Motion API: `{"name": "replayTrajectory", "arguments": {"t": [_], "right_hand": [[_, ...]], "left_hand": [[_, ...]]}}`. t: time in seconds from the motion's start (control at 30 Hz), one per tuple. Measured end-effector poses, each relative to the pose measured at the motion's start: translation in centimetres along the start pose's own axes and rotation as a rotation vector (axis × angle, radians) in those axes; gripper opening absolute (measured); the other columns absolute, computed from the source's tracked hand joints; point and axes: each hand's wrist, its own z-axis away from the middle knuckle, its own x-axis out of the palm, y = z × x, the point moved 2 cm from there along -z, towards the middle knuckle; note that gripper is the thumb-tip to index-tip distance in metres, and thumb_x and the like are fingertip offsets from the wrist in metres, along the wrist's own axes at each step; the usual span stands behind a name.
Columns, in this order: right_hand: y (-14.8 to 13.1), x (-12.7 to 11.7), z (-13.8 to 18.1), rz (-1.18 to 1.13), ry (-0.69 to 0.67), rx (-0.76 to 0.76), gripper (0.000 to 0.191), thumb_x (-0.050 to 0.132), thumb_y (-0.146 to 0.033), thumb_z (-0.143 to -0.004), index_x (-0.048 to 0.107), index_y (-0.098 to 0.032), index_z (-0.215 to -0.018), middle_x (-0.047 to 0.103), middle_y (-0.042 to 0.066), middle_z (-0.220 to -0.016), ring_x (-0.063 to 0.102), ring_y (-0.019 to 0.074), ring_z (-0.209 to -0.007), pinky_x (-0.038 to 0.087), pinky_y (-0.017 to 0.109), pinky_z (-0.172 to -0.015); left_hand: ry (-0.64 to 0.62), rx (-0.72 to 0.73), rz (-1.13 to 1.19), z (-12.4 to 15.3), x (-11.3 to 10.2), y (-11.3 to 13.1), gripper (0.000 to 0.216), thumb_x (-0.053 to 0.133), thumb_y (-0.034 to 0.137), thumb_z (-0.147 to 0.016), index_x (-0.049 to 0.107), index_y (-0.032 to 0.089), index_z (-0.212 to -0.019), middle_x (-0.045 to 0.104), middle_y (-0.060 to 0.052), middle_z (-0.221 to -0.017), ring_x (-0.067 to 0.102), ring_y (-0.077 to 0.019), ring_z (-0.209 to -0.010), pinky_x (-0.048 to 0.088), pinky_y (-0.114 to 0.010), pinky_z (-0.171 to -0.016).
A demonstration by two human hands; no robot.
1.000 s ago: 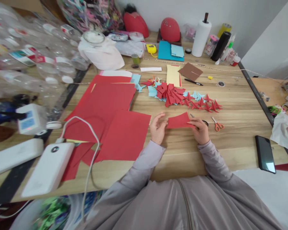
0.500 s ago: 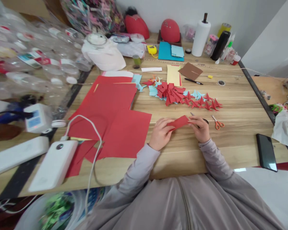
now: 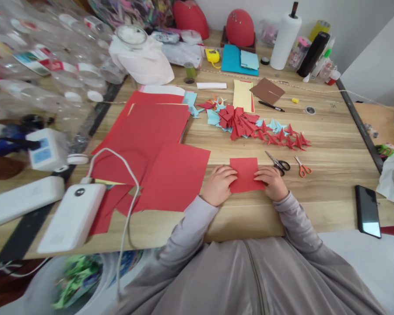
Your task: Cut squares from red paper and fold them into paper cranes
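Left hand (image 3: 218, 185) holds red square (image 3: 244, 174) by its left edge; right hand (image 3: 273, 182) holds its right edge; black scissors (image 3: 276, 162) near right hand.

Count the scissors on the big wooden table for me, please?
2. The black scissors lie just past the right hand, and the orange-handled scissors lie to their right. More could be hiding under the papers.
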Motion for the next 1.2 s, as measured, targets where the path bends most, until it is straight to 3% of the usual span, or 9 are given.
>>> {"name": "replayTrajectory", "arguments": {"t": [0.2,0.37,0.5,0.6,0.7,0.83,1.0,1.2], "right_hand": [[-0.8,-0.5,0.0,-0.02,0.025,0.04,0.014,0.062,-0.019,-0.076,0.068,-0.024,-0.087,0.074,0.004,-0.092,0.064,0.0248,-0.1,0.038,0.047,-0.096],[-2.4,-2.0,-0.1,0.065,0.192,0.05,0.045,0.066,-0.029,-0.075,0.058,-0.025,-0.119,0.066,0.009,-0.115,0.059,0.0274,-0.11,0.039,0.049,-0.1],[-2.8,-1.8,0.1,0.169,0.126,-0.104,0.027,0.059,-0.013,-0.077,0.067,-0.032,-0.093,0.073,-0.001,-0.097,0.062,0.023,-0.104,0.033,0.05,-0.102],[-1.9,-1.6,0.3,0.077,0.086,-0.154,0.03,0.051,-0.006,-0.078,0.067,-0.027,-0.091,0.075,-0.001,-0.087,0.066,0.0173,-0.085,0.043,0.04,-0.086],[-1.0,-1.7,0.4,0.047,0.108,-0.075,0.025,0.051,-0.007,-0.08,0.067,-0.026,-0.086,0.076,0.0,-0.085,0.067,0.0183,-0.085,0.044,0.04,-0.083],[-0.6,-2.0,0.1,0.033,0.108,0.022,0.017,0.057,-0.013,-0.081,0.067,-0.026,-0.081,0.077,0.0,-0.086,0.068,0.0208,-0.088,0.044,0.042,-0.084],[-0.9,-1.6,0.1,0.004,0.078,-0.018,0.019,0.056,-0.012,-0.081,0.068,-0.026,-0.086,0.076,0.001,-0.087,0.067,0.0208,-0.088,0.045,0.042,-0.083],[-1.3,-1.8,0.2,-0.023,0.035,0.055,0.018,0.055,-0.019,-0.083,0.068,-0.025,-0.093,0.075,0.003,-0.086,0.067,0.0207,-0.085,0.047,0.04,-0.082]], "left_hand": [[0.028,0.019,0.022,0.5,-0.7,0.1,0.021,0.055,0.013,-0.078,0.071,0.02,-0.09,0.072,-0.006,-0.103,0.057,-0.0254,-0.107,0.047,-0.046,-0.089],[-0.008,0.117,-0.219,-0.5,-0.9,2.8,0.011,0.058,0.016,-0.078,0.069,0.016,-0.08,0.065,-0.009,-0.075,0.056,-0.0265,-0.085,0.047,-0.046,-0.084],[0.01,0.099,-0.325,-1.1,0.0,4.7,0.015,0.054,0.014,-0.081,0.065,0.015,-0.071,0.058,-0.009,-0.067,0.055,-0.0241,-0.077,0.049,-0.043,-0.085],[0.028,0.112,-0.289,-1.0,0.2,4.8,0.014,0.053,0.015,-0.081,0.065,0.014,-0.074,0.064,-0.012,-0.083,0.058,-0.0252,-0.09,0.045,-0.046,-0.098],[0.052,0.115,-0.219,-0.4,-0.1,3.8,0.015,0.051,0.013,-0.081,0.066,0.013,-0.082,0.066,-0.014,-0.11,0.056,-0.0289,-0.11,0.04,-0.05,-0.104],[0.046,0.09,-0.123,0.3,-0.4,2.7,0.02,0.047,0.01,-0.082,0.066,0.013,-0.086,0.07,-0.012,-0.105,0.06,-0.0268,-0.106,0.043,-0.051,-0.102],[0.073,0.044,-0.076,0.4,-0.5,2.2,0.025,0.044,0.008,-0.083,0.067,0.014,-0.088,0.07,-0.013,-0.107,0.061,-0.0275,-0.109,0.037,-0.056,-0.106],[0.198,-0.041,0.084,0.6,-1.2,0.7,0.026,0.046,0.012,-0.084,0.065,0.019,-0.101,0.072,-0.008,-0.104,0.064,-0.022,-0.105,0.039,-0.05,-0.106]]}}
